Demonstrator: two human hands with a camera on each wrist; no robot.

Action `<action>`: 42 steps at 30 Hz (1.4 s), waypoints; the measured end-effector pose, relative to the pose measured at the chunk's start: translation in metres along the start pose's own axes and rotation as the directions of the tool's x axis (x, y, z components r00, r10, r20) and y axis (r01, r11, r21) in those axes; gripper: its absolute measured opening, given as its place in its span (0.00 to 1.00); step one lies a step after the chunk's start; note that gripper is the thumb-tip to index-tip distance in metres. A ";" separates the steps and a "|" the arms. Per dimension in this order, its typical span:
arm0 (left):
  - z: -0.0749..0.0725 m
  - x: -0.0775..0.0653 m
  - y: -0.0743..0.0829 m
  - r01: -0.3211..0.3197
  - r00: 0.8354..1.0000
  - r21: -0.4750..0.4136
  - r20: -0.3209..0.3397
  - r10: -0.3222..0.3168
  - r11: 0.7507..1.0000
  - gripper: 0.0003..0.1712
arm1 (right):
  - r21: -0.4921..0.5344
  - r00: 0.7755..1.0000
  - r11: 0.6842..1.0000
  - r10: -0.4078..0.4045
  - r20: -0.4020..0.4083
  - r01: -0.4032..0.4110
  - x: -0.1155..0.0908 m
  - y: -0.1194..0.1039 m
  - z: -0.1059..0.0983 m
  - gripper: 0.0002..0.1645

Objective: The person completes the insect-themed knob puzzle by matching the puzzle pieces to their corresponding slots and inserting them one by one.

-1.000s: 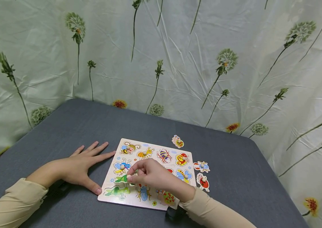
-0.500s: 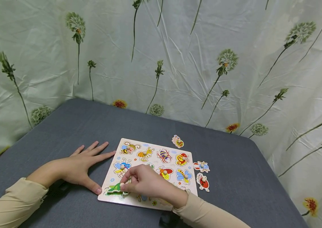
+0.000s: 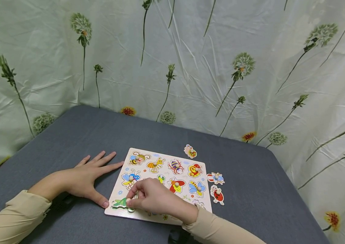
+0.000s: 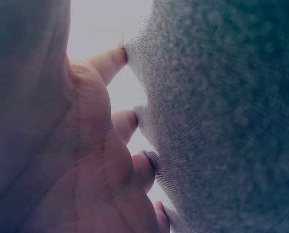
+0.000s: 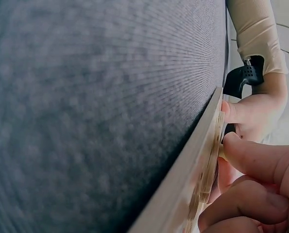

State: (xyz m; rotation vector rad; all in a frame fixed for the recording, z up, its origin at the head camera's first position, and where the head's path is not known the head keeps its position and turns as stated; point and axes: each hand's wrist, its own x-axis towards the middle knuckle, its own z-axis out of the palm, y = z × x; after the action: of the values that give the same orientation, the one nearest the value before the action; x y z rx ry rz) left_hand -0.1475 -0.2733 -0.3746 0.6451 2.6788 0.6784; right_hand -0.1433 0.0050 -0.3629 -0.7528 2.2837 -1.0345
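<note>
A wooden peg puzzle board (image 3: 143, 218) printed with insects lies on the grey cloth. My right hand (image 3: 157, 196) pinches the knob of a green grasshopper puzzle piece (image 3: 119, 203) between thumb and fingers, over the board's near left corner. In the right wrist view the puzzle piece (image 5: 212, 160) lies along the board's face, its edge close over the surface. My left hand (image 3: 88, 179) rests spread flat on the cloth, thumb and index finger at the board's left edge. The left wrist view shows its palm (image 4: 86, 145) and fingertips pressed to the cloth.
To the right of the board lie a blue-winged insect piece (image 3: 216, 178) and a red ladybug piece (image 3: 217, 195). A snail-like piece (image 3: 190, 151) sits beyond the far edge. Several pieces with knobs, such as the spider (image 3: 176, 166), fill recesses. A flowered curtain (image 3: 190, 67) hangs behind.
My right hand has carried the grasshopper piece left and toward the near edge, over the board's near left corner, and lowered it there. The left hand has stayed in place.
</note>
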 end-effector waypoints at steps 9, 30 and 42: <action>0.000 0.000 0.000 0.002 1.000 -0.001 0.001 -0.002 1.000 0.73 | -0.003 1.000 1.000 -0.006 0.015 0.006 0.000 -0.001 0.001 0.04; -0.002 0.000 0.000 -0.010 1.000 -0.006 0.001 0.010 1.000 0.73 | -0.007 0.998 1.000 -0.003 0.057 0.004 -0.003 -0.004 -0.004 0.04; -0.001 0.000 0.000 0.002 1.000 -0.009 0.012 -0.001 1.000 0.73 | -0.028 0.997 0.997 -0.075 -0.037 0.074 -0.007 0.005 -0.037 0.09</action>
State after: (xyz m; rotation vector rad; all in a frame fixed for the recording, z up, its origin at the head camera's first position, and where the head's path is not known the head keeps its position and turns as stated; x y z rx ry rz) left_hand -0.1482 -0.2735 -0.3740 0.6427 2.6635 0.6841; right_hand -0.1636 0.0311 -0.3436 -0.8419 2.3211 -1.0622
